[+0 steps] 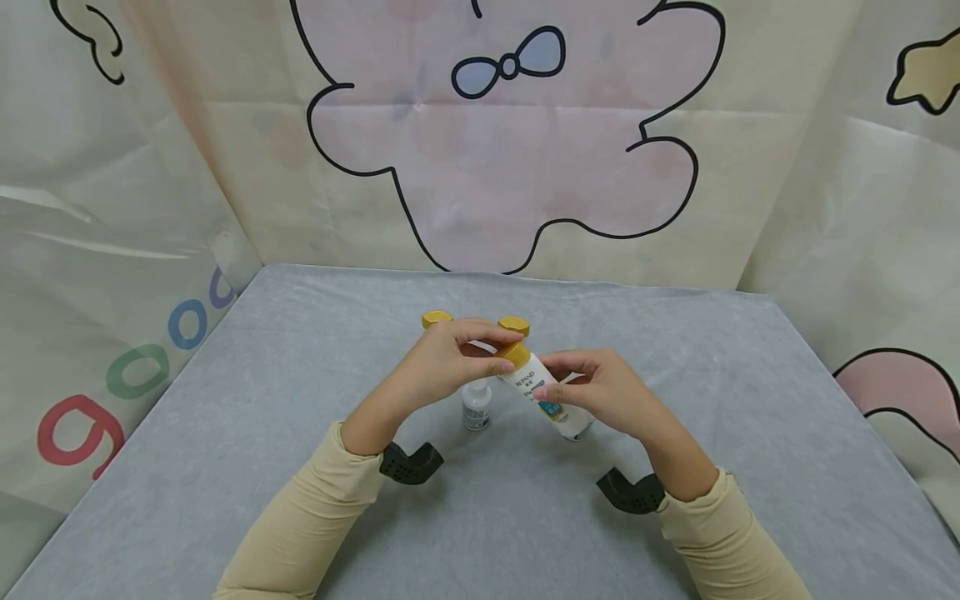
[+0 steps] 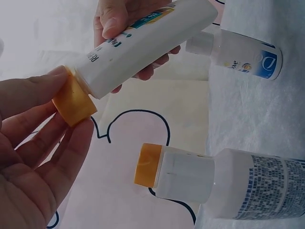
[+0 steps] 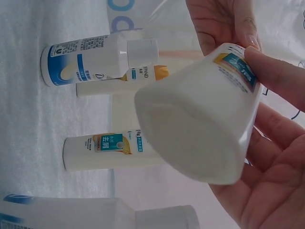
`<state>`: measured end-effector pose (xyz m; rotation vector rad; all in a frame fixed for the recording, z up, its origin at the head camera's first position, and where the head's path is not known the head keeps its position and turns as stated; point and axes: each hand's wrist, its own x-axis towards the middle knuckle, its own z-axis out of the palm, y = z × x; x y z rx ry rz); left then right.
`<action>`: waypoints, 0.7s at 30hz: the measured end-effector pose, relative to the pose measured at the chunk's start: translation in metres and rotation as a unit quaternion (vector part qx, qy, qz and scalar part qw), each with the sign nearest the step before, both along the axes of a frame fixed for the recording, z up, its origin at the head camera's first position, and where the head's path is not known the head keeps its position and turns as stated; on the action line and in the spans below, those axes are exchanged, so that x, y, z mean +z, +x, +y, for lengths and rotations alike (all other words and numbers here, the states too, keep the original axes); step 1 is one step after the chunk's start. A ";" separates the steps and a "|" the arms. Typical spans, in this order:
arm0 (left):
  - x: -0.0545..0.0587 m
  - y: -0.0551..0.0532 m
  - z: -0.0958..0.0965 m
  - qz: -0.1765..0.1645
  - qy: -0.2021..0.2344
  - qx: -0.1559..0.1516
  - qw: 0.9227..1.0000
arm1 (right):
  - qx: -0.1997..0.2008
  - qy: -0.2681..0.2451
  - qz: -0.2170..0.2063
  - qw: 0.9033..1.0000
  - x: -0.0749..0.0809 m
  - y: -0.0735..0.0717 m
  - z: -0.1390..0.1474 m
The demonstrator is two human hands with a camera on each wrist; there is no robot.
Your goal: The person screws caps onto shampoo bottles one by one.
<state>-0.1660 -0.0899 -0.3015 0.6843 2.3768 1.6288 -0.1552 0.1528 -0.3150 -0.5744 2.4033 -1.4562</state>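
Observation:
Above the table, a white squeeze bottle with a gold cap is held tilted between both hands. My left hand pinches the gold cap between thumb and fingers. My right hand grips the bottle's body, thumb on the label side and fingers behind. In the left wrist view the cap sits at an angle to the bottle's shoulder; whether it is loose I cannot tell. The right wrist view shows the bottle's broad white base turned toward the camera.
Two upright bottles with gold caps stand behind the hands, partly hidden. A small white-capped bottle stands below the left hand. A blue-labelled white bottle is largely hidden behind the held one in the head view. Grey cloth covers the table.

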 end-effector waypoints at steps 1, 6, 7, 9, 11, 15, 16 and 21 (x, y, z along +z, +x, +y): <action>0.000 0.000 0.000 -0.001 0.006 -0.006 1.000 | 0.000 -0.001 -0.001 1.000 0.000 0.000 0.000; 0.001 0.000 -0.002 -0.004 0.023 -0.030 0.999 | 0.001 -0.006 -0.008 1.000 0.000 0.000 0.001; 0.001 0.000 -0.002 -0.001 0.026 -0.032 0.999 | 0.001 -0.008 -0.010 1.000 0.000 0.000 0.001; 0.001 -0.001 -0.003 0.006 0.033 -0.027 0.999 | 0.000 -0.009 -0.012 1.000 0.001 0.000 0.001; 0.001 -0.002 -0.004 0.013 0.041 -0.013 0.999 | -0.001 -0.009 -0.013 1.000 0.001 0.000 0.001; 0.000 -0.003 -0.004 0.018 0.044 0.015 0.999 | -0.003 -0.007 -0.014 1.000 0.001 -0.001 0.001; -0.001 -0.003 -0.004 0.016 0.041 0.020 0.999 | -0.003 -0.007 -0.014 1.000 0.001 -0.001 0.001; -0.001 -0.003 -0.002 0.010 0.031 0.016 0.999 | -0.003 -0.005 -0.014 1.000 0.001 -0.001 0.002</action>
